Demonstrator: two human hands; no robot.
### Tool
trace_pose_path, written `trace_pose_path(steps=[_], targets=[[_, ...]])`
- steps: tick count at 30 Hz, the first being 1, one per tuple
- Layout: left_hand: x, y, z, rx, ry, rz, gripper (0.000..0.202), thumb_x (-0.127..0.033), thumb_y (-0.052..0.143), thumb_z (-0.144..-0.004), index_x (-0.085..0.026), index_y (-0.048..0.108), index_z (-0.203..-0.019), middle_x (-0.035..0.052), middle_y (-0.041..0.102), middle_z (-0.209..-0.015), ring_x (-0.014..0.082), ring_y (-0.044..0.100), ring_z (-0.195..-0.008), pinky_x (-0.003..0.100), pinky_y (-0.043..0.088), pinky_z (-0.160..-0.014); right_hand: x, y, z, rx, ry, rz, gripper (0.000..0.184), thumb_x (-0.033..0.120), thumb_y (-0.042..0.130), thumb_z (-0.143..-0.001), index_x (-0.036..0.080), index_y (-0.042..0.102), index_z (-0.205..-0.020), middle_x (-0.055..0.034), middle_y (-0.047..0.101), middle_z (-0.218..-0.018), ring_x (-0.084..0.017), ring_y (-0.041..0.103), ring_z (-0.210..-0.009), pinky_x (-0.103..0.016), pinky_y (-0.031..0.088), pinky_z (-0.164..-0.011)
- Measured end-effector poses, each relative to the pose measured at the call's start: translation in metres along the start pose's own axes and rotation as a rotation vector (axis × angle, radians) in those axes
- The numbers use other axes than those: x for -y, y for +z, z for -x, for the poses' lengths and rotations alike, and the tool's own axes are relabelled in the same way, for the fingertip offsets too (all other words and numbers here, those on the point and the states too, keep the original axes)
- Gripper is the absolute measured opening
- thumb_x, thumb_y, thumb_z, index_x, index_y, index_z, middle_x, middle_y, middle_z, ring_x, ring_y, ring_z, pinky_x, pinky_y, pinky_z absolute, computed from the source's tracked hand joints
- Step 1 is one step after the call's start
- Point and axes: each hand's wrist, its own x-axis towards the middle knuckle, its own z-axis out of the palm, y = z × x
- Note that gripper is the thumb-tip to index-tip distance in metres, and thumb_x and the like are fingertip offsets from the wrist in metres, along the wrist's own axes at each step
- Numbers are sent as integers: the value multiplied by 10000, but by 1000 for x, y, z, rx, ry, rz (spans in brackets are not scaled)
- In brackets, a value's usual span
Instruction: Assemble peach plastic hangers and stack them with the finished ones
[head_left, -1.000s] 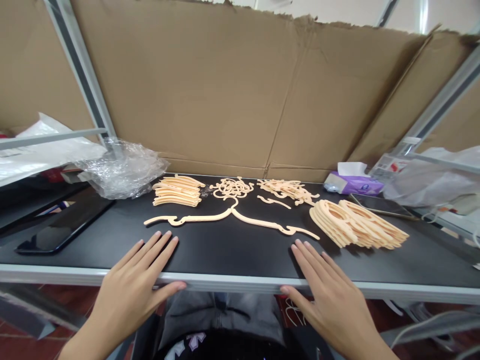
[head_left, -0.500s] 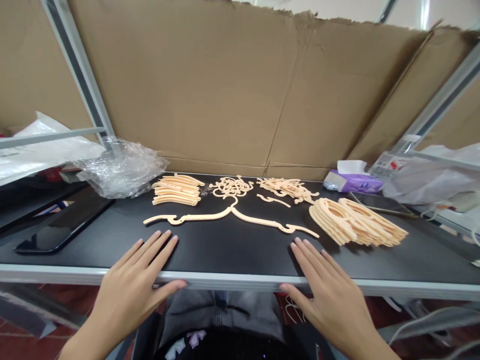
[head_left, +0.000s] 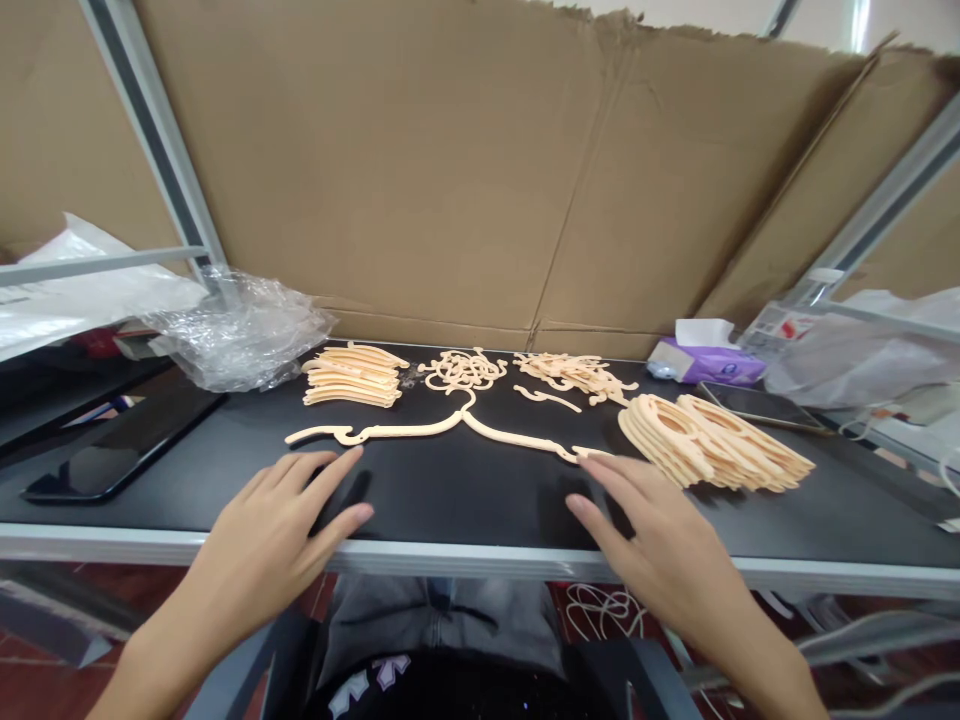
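A cream plastic clothes hanger lies spread on the black table, with its hook pointing away from me. My left hand is just in front of the hanger's left arm, fingers apart and holding nothing. At the other side my right hand is open, its fingertips over the end of the hanger's right arm and hiding part of it; whether they touch it I cannot tell. Behind the hanger are a stack of hanger arms, a heap of hooks, a pile of small curved pieces and one loose curved piece.
More stacked cream hanger parts lie to the right, before a purple tissue pack and a dark tablet-like device. At left are crumpled clear plastic and a black phone. A cardboard wall closes off the back.
Both hands have lifted from the table's front edge and moved forward to the hanger. My right fingertips now cover the end of its right arm.
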Motion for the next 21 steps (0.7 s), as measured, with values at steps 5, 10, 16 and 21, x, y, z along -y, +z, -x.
trace_pose_path(steps=[5, 10, 16, 21], targets=[[-12, -7, -43, 83, -134, -33, 569, -519, 400, -994, -209, 508, -1458, 121, 726, -1121, 325, 687, -1012, 455, 492, -921, 7, 19, -33, -41, 54, 136, 531, 516, 446, -985, 134, 654, -1289, -182, 631, -1130, -318, 599, -1038, -477, 507, -869], [-14, -3, -51, 141, -175, 5, 440, -460, 379, -1006, -238, 664, -1257, 77, 736, -1082, 291, 694, -947, 369, 480, -796, 8, 31, -34, 25, 44, 96, 420, 466, 473, -990, 166, 728, -1138, -127, 627, -984, -267, 587, -945, -420, 485, -823], [-7, -9, -33, 111, -263, 63, 360, -493, 455, -954, -283, 703, -1109, 35, 745, -923, 257, 676, -824, 313, 414, -638, 11, 25, -30, -8, 91, 89, 333, 427, 533, -971, 194, 767, -1008, -87, 671, -853, -245, 614, -843, -381, 447, -763], [0, -10, -28, 88, -262, 85, 380, -530, 465, -930, -279, 719, -1058, 47, 716, -879, 263, 664, -839, 320, 436, -653, 17, 22, -31, -11, 153, 129, 332, 463, 547, -954, 226, 778, -936, -66, 726, -837, -231, 659, -765, -372, 440, -733]])
